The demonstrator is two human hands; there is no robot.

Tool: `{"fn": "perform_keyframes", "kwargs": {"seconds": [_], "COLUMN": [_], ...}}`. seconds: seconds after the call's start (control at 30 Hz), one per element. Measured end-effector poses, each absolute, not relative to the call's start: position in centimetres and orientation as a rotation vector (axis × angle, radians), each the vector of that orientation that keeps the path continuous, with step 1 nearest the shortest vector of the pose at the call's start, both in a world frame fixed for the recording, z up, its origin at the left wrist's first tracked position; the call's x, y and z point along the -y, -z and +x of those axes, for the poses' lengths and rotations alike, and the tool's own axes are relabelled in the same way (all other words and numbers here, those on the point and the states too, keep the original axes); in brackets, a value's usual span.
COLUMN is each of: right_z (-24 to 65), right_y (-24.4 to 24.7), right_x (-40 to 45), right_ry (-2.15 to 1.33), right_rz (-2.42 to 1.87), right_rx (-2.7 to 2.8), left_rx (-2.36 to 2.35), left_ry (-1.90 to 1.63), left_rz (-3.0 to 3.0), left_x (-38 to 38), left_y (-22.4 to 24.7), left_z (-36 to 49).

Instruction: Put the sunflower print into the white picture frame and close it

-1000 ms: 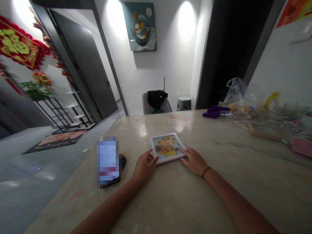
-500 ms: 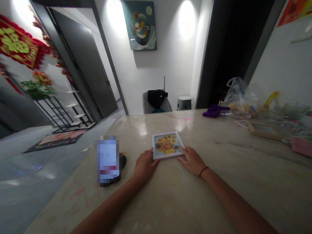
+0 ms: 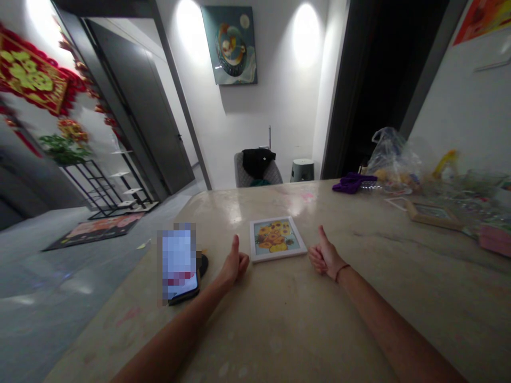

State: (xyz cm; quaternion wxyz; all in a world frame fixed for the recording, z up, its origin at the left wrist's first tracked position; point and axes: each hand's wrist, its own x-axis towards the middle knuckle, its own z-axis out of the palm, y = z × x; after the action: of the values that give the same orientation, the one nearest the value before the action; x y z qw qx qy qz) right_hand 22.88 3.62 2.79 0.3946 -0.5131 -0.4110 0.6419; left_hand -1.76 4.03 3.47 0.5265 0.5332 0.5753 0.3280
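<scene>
marble-look tabletop (image 3: 279, 324) is filling the lower view, with both bare forearms reaching across it. the left hand (image 3: 235, 263) is curling into a fist with its thumb standing up, gripping nothing, just beside the left edge of a white-framed sunflower picture (image 3: 278, 239), which is lying flat on the tabletop between the hands. the right hand (image 3: 325, 255) is making the same closed, thumb-up shape, also holding nothing, just beside the picture's right corner, and a dark wristband (image 3: 342, 272) is circling its wrist. left of the left hand, a phone (image 3: 184, 294) is lying partly hidden under a pixelated blur, with a black rounded object (image 3: 204, 265) peeking out beside it. toward the right of the tabletop, a small wood-framed picture (image 3: 433, 215) and a pink packet (image 3: 495, 239) are lying among clutter too blurred to tell apart, while a clear plastic bag (image 3: 393, 154) is slumping near a purple cloth (image 3: 352, 183). beyond the table's far edge, a grey chair (image 3: 257, 173) is carrying a black garment (image 3: 258, 162), and a grey stool (image 3: 302, 170) is standing to its right. off to the left, a floor mat (image 3: 96, 229), a black metal shelf (image 3: 107, 186) and a dark door (image 3: 139, 106) are lining the hallway, a red hanging decoration (image 3: 32, 74) is glowing on the mirrored wall, and a round abstract painting (image 3: 229, 45) is hanging straight ahead.
</scene>
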Motion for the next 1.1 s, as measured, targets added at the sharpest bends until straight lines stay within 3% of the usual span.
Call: {"fn": "perform_keyframes", "kwargs": {"seconds": [0.13, 0.3, 0.43, 0.6, 0.9, 1.1], "right_z": [22.3, 23.4, 23.2, 21.9, 21.8, 21.5], "right_y": [-2.2, -0.5, 1.1, 1.6, 1.3, 0.7], "right_x": [-3.8, -4.7, -5.2, -5.1, -5.4, -5.0], "right_ry": [-1.491, -0.558, -0.167, -0.386, -0.97, -1.157], "right_rz": [-1.489, -1.679, -1.664, -1.659, -1.315, -1.066], "right_rx": [1.067, 1.24, 1.535, 1.521, 1.074, 0.891], "left_rx": [-1.461, -1.662, -1.915, -2.007, -1.552, -1.464], "left_ry": [-0.856, -1.163, -0.95, -0.76, -1.152, -1.172], "left_rz": [1.36, 1.546, 1.982, 2.15, 1.776, 1.865], "left_x": [-3.9, -3.9, -3.8, -3.8, -4.5, -3.8], "left_y": [-3.2, -2.3, -1.5, -0.9, -0.6, -0.9], "left_z": [-1.5, -1.4, -1.1, -1.1, -1.9, -1.5]}}
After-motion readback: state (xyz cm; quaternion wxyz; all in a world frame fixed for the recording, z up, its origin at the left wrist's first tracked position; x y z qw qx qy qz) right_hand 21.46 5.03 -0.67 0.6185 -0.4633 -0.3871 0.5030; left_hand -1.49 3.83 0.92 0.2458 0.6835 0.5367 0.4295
